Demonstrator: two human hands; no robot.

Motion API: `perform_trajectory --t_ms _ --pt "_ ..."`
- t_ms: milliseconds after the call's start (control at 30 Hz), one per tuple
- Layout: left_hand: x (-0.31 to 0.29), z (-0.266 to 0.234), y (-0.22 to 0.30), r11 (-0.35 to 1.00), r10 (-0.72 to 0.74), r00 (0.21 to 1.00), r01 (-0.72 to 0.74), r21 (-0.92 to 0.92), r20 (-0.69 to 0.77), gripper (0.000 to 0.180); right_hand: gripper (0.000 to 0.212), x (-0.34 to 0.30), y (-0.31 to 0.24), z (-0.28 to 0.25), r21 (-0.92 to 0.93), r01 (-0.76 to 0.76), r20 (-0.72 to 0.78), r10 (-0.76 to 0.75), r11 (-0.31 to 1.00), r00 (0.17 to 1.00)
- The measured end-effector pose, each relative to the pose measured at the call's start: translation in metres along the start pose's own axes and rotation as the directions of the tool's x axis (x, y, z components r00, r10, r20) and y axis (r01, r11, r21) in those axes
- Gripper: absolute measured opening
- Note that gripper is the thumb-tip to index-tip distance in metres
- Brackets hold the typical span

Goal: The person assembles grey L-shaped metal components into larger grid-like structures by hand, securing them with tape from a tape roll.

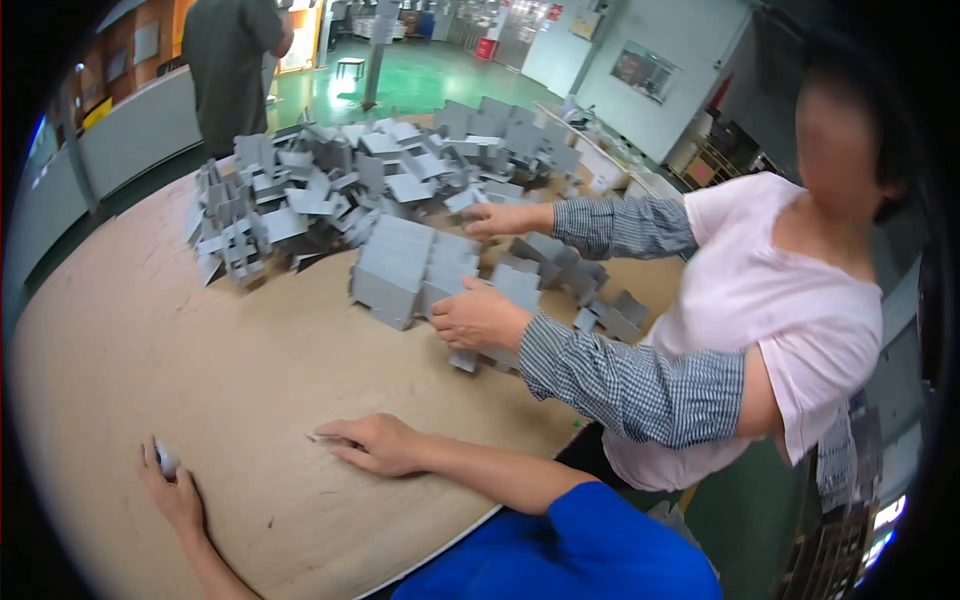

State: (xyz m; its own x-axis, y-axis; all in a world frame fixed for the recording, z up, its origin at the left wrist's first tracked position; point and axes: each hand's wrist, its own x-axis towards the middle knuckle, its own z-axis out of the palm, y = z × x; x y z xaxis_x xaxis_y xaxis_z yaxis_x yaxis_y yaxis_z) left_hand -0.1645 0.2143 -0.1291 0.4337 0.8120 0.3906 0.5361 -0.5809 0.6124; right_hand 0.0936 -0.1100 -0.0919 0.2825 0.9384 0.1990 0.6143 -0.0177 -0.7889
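Observation:
At the table's lower left, my left hand (172, 498) closes its thumb and fingers round a small grey-white object (166, 459); its kind cannot be made out. My right hand (378, 444) rests low on the brown tabletop (250, 370) to the right of it, index finger stretched out and the other fingers lying beside it. A tiny greyish speck (311, 436) shows by the right fingertips, too small to name. Farther off, a co-worker's two hands (478, 316) touch a group of grey folded panel pieces (395, 265), well apart from mine.
A large heap of grey slotted pieces (400, 165) covers the table's far side. The co-worker in checked sleeves (640, 385) stands at the right edge, arms reaching over the table. Another person (225, 70) stands beyond the far left edge. A white-topped bench (610, 165) is behind the heap.

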Motion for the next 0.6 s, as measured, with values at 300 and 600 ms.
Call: perform_trajectory --t_ms 300,600 --pt "-0.007 -0.017 0.034 0.996 0.078 0.997 -0.079 0.045 0.024 0.071 0.039 0.010 0.003 0.006 0.008 -0.100 -0.209 0.099 0.995 0.973" --pt "-0.007 -0.022 0.049 0.997 -0.032 0.998 0.028 0.072 0.057 0.064 0.035 0.001 -0.005 0.009 -0.085 -0.144 -0.258 0.118 0.986 0.959"
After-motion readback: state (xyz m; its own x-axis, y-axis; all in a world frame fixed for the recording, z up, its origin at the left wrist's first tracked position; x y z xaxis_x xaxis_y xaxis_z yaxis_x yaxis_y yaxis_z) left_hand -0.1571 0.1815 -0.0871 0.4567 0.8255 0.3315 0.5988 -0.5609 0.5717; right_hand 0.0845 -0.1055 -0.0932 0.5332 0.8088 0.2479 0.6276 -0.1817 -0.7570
